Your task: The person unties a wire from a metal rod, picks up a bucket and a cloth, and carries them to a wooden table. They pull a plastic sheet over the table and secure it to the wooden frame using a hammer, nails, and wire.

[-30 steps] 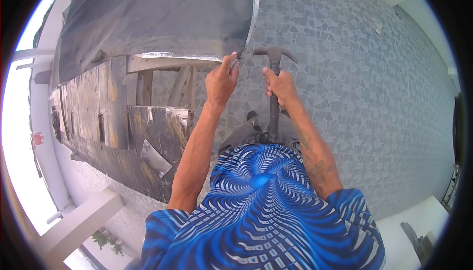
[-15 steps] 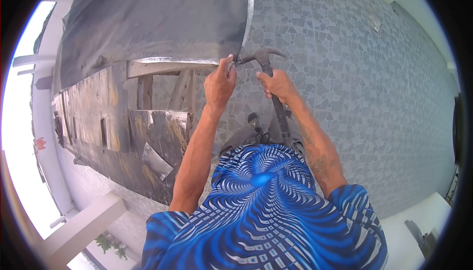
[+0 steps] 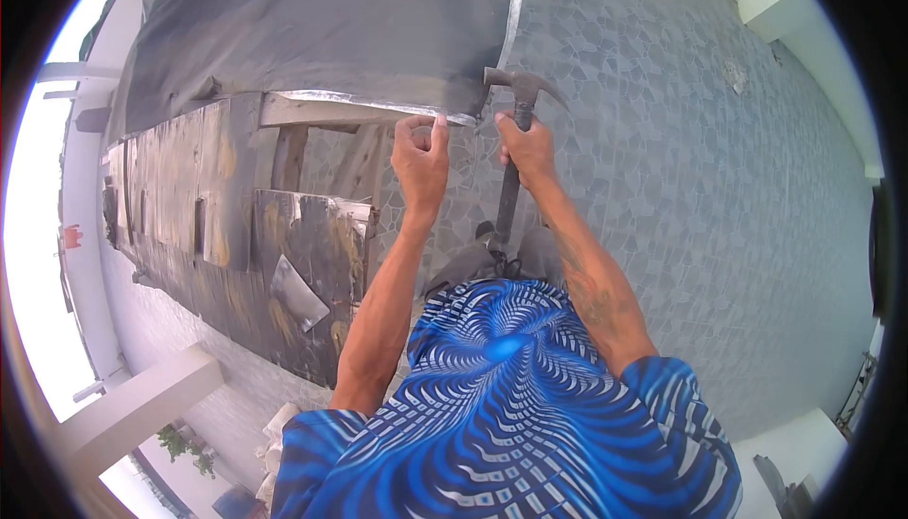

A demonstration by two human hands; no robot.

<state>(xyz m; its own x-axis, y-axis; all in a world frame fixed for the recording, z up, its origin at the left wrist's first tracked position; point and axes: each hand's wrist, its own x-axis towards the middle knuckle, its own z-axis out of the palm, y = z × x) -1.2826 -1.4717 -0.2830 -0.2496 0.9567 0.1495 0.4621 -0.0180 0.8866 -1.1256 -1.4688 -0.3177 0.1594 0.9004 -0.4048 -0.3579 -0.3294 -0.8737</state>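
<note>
A claw hammer [image 3: 508, 188] with a dark handle is upright in my right hand [image 3: 532, 152]. My fingers wrap the handle close below its head, and the claw points right. My left hand [image 3: 421, 167] is at the silver-edged rim [image 3: 378, 105] of a dark sheet [image 3: 322, 27], near its corner. Its fingers are curled and the thumb and forefinger come close together at that rim. Whatever lies between them is too small to make out. Beneath the sheet's edge runs a wooden rail [image 3: 298, 112].
Worn, dark-faced boards [image 3: 213, 263] form the side at left, with a loose flap [image 3: 301, 294] hanging on them. An opening shows wooden braces [image 3: 290, 158]. Grey stone-patterned floor [image 3: 662, 188] spreads to the right. A white beam [image 3: 142, 405] stands at lower left.
The hammer head has come away from my left fingers and now stands upright to the right of the corner. My left hand has shifted a little left along the rim. The view has shifted slightly.
</note>
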